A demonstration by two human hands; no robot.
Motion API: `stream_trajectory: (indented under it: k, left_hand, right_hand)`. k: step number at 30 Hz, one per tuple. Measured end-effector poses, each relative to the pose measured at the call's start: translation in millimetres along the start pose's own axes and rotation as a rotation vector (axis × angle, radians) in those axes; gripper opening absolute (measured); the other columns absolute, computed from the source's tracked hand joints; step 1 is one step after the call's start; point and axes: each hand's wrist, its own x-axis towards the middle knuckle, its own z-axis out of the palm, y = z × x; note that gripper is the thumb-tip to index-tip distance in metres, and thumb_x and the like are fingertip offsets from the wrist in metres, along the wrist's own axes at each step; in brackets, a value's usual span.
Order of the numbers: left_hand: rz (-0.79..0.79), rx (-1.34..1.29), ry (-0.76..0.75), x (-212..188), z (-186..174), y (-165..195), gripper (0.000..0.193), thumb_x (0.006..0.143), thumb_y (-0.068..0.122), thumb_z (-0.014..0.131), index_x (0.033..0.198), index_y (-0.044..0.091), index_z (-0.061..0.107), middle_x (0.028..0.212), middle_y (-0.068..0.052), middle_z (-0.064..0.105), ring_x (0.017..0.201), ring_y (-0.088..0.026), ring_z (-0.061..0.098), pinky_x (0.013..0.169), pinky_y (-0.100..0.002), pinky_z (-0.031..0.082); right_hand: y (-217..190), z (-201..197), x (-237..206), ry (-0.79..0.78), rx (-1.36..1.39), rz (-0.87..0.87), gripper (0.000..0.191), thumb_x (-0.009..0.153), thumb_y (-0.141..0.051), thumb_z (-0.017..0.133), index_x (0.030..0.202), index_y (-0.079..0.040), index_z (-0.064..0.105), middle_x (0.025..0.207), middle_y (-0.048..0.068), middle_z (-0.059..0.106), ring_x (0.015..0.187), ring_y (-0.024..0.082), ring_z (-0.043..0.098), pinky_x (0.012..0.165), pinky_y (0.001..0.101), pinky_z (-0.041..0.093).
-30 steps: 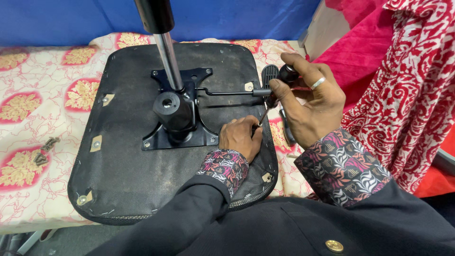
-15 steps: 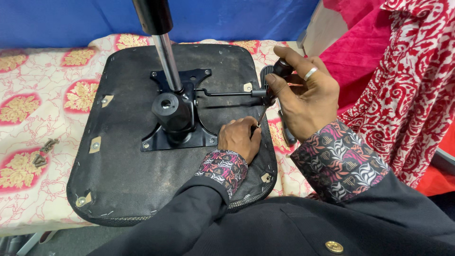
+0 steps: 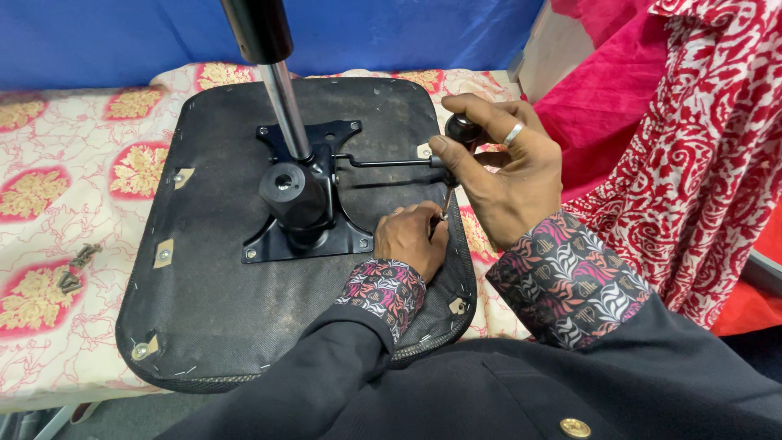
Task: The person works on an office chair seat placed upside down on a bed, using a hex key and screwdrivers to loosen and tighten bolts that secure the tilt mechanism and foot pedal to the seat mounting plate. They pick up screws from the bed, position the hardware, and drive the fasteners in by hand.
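At centre frame, an upturned black seat (image 3: 220, 277) lies on a floral cloth (image 3: 49, 179). The right hand (image 3: 501, 175) has its fingers closed around the lever knob (image 3: 463, 129). The left hand (image 3: 413, 236) rests curled on the seat beside the metal plate (image 3: 305, 232); whether it grips anything cannot be told.

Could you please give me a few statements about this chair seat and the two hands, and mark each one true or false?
1. The seat base lies underside up on a floral cloth. True.
2. The right hand grips the black handle of a tool. True.
3. The left hand is lifted well clear of the seat. False: it rests on the seat beside the metal plate.
4. The shiny metal column lies flat on the cloth. False: it stands up from the plate.
5. A ring is on the right hand. True.
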Motion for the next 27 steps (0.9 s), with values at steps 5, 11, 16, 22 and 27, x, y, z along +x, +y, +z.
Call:
stream_trajectory:
  k: [5,11,16,22,27]
  left_hand:
    - [-0.033,0.015,-0.076,2,-2,0,0.020,0.087,0.027,0.071,0.097,0.009,0.071,0.085,-0.013,0.073,0.089,-0.033,0.069,0.087,-0.046,0.051]
    - [0.012,-0.005,-0.008,1,-3,2,0.020,0.084,0.024,0.072,0.097,0.009,0.072,0.087,-0.014,0.074,0.087,-0.035,0.070,0.085,-0.048,0.052]
    - [0.004,-0.012,-0.016,0,-4,1,0.019,0.085,0.025,0.072,0.095,0.009,0.072,0.085,-0.015,0.074,0.086,-0.037,0.070,0.085,-0.048,0.052]
    - [0.035,-0.010,0.006,0,-2,0,0.018,0.085,0.024,0.072,0.094,0.009,0.072,0.087,-0.015,0.074,0.087,-0.036,0.070,0.085,-0.049,0.052]
    - [0.024,-0.013,-0.002,-1,-3,1,0.019,0.085,0.024,0.072,0.096,0.009,0.071,0.087,-0.015,0.074,0.088,-0.036,0.070,0.084,-0.049,0.051]
  right_hand:
    - [3,0,4,-0.016,0.138,0.045,0.039,0.097,-0.002,0.074,0.135,-0.007,0.067,0.111,0.005,0.060,0.096,0.011,0.068,0.083,0.0249,0.061]
    - [10,0,2,-0.094,0.175,0.023,0.042,0.104,0.002,0.066,0.145,-0.005,0.061,0.121,0.006,0.061,0.103,0.010,0.065,0.090,0.0250,0.058]
    - [16,-6,11,-0.051,0.205,0.126,0.041,0.100,-0.003,0.071,0.140,-0.007,0.063,0.115,0.004,0.064,0.096,0.009,0.065,0.085,0.0241,0.059]
    - [12,-9,9,-0.036,0.071,0.020,0.034,0.097,-0.006,0.078,0.130,-0.005,0.069,0.110,0.004,0.056,0.092,0.011,0.067,0.082,0.0255,0.060]
    - [6,-5,7,-0.046,0.075,0.017,0.036,0.097,-0.004,0.075,0.132,-0.007,0.068,0.112,0.005,0.056,0.097,0.012,0.068,0.084,0.0261,0.062]
